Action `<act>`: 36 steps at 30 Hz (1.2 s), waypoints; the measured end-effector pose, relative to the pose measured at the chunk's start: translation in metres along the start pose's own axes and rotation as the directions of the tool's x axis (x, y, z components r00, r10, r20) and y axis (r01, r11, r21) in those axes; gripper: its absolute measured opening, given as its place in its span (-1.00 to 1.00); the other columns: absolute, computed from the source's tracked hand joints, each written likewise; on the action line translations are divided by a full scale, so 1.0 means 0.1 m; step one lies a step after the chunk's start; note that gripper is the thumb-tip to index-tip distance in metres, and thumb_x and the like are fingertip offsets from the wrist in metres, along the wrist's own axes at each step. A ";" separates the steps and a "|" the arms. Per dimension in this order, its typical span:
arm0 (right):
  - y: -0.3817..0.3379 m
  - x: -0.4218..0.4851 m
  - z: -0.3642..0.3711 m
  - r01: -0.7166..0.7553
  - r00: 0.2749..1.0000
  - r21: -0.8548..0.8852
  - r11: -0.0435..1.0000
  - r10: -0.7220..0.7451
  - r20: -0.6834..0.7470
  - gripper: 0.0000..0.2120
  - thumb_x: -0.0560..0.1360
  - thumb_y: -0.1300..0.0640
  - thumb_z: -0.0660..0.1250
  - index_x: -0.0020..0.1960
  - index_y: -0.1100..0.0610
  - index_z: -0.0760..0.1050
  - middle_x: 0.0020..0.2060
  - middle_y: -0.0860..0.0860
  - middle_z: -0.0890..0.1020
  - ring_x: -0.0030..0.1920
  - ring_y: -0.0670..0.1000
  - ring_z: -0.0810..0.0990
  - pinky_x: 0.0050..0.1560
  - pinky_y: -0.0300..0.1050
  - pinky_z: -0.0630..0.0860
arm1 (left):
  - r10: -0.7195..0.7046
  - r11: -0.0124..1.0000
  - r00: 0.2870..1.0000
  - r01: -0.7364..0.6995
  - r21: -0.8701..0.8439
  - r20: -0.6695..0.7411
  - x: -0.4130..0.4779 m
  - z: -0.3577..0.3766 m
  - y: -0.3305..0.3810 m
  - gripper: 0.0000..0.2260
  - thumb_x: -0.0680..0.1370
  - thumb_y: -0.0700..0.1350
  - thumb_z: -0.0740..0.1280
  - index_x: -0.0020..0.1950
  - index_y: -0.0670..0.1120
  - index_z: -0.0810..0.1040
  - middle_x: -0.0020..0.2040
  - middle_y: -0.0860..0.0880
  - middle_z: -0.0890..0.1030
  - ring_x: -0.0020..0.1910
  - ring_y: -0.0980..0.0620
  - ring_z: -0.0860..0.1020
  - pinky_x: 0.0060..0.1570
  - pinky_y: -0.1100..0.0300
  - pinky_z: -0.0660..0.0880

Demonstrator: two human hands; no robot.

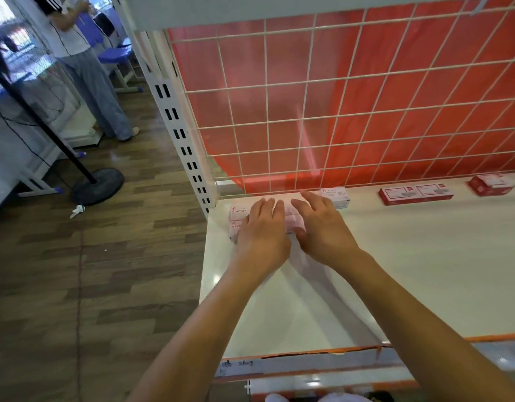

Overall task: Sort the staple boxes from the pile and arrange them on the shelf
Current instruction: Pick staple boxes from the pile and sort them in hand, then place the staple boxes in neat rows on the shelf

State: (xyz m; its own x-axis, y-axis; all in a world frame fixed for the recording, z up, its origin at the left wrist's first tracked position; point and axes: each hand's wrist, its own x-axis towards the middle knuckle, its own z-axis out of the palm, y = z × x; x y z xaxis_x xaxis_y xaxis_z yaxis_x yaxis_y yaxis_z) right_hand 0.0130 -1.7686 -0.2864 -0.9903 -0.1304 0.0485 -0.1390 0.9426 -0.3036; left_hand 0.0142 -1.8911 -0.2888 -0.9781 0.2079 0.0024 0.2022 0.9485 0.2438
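At the shelf (381, 271) back-left corner, left hand (262, 230) and right hand (323, 230) press staple boxes (238, 216), fingers straight; uneven pushing may skew them.

Shelf (395, 271): cream board with an orange front edge. Back left corner: pale pink staple boxes (238, 211) lying flat, with one white box (337, 195) just to their right. Further right along the back edge: a row of red boxes (414, 194), then a lone red box (490, 184), set apart.

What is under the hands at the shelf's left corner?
Pale pink boxes printed STAPLES, lying on the white shelf. The left hand and right hand rest across them, covering most, so their number cannot be told.
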 end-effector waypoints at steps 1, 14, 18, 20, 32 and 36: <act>0.04 -0.05 -0.01 -0.010 1.000 0.008 1.000 0.010 0.000 -0.45 0.53 0.08 0.30 0.47 0.04 0.22 0.49 0.03 0.19 0.47 0.11 0.14 0.44 0.03 0.14 | 0.001 1.000 1.000 -0.001 -0.004 0.003 0.00 0.01 0.08 -0.44 0.59 -0.09 0.23 0.55 -0.04 0.08 0.55 -0.02 0.13 0.53 -0.04 0.04 0.47 0.02 0.07; 1.19 -0.89 -0.41 -0.128 0.991 -0.002 0.992 0.127 -0.035 -0.43 0.52 0.10 0.26 0.48 0.12 0.18 0.49 0.12 0.19 0.46 0.14 0.16 0.43 -0.01 0.16 | 0.262 0.965 0.965 -0.262 -0.001 -0.008 -0.09 0.26 1.52 -0.48 0.58 -0.13 0.23 0.52 -0.05 0.17 0.53 -0.05 0.18 0.53 -0.06 0.05 0.46 0.07 0.07; 1.79 -1.29 -0.66 -0.183 0.981 -0.001 0.983 0.183 -0.062 -0.45 0.52 0.15 0.23 0.47 0.18 0.19 0.48 0.15 0.21 0.46 0.14 0.17 0.42 -0.05 0.12 | 0.340 0.940 0.940 -0.340 0.015 0.012 -0.17 0.41 2.23 -0.48 0.58 -0.12 0.22 0.53 -0.05 0.17 0.53 -0.04 0.21 0.52 -0.06 0.08 0.45 0.06 0.11; 2.07 -1.49 -0.78 -0.221 0.973 -0.005 0.975 0.220 -0.068 -0.45 0.52 0.16 0.24 0.47 0.19 0.19 0.48 0.16 0.21 0.46 0.15 0.17 0.42 -0.04 0.12 | 0.385 0.922 0.922 -0.386 0.028 0.026 -0.21 0.49 2.58 -0.48 0.58 -0.12 0.22 0.53 -0.07 0.16 0.52 -0.05 0.21 0.52 -0.07 0.09 0.45 0.06 0.11; 3.63 -2.53 -1.25 -0.365 0.915 0.006 0.931 0.360 -0.183 -0.48 0.53 0.20 0.21 0.46 0.20 0.20 0.48 0.17 0.18 0.46 0.14 0.14 0.42 -0.08 0.04 | 0.557 0.825 0.829 -0.559 0.078 0.051 -0.47 0.95 4.47 -0.52 0.60 -0.09 0.21 0.50 -0.10 0.21 0.49 -0.06 0.28 0.48 -0.09 0.20 0.40 0.04 0.21; 3.99 -2.70 -1.33 -0.406 0.889 0.028 0.913 0.402 -0.221 -0.48 0.54 0.22 0.20 0.47 0.19 0.18 0.48 0.15 0.17 0.47 0.11 0.12 0.42 -0.12 0.02 | 0.607 0.786 0.791 -0.612 0.087 0.078 -0.43 1.09 4.87 -0.52 0.58 -0.08 0.22 0.49 -0.11 0.24 0.46 -0.06 0.32 0.44 -0.07 0.24 0.34 0.07 0.25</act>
State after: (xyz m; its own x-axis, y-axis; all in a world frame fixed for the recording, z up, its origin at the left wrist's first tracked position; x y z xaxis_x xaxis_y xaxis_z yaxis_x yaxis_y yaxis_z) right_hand 0.2261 -1.3159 -0.2942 -0.9345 0.3308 0.1312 0.2750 0.9053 -0.3236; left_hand 0.1602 -1.4120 -0.2759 -0.6473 0.7587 0.0737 0.7616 0.6395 0.1054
